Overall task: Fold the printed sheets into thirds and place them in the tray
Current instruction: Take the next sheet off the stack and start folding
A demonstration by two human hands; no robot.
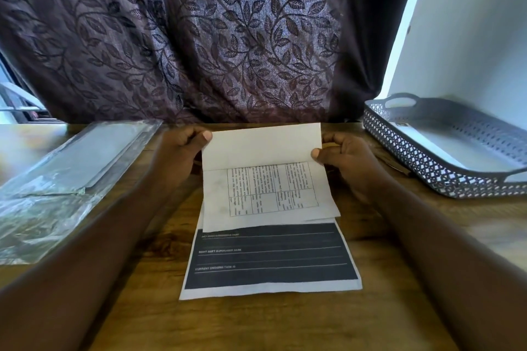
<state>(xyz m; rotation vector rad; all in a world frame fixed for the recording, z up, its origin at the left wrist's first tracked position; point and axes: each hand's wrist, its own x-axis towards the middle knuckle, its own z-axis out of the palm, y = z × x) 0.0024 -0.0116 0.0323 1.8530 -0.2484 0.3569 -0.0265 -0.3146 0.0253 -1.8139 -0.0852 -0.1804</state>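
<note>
Paper sheet (268, 191) by the far edge of the worktop (256, 328), pinched at both sides by left hand (176, 151) and right hand (348, 159): uneven pull could skew the fold.

The curtain (214, 37) is dark purple-brown, with a pattern of leafy vines. The surface (256, 325) is brown with wood grain. The tray (413, 159) is grey, and its wall has a diamond lattice. The upper sheet (268, 188) is white with a black printed grid. The lower sheet (271, 256) has a dark block with white lines.

wooden table (256, 328) holds plastic sleeve (57, 179), dark printed sheet (271, 259), tray (413, 164).
</note>
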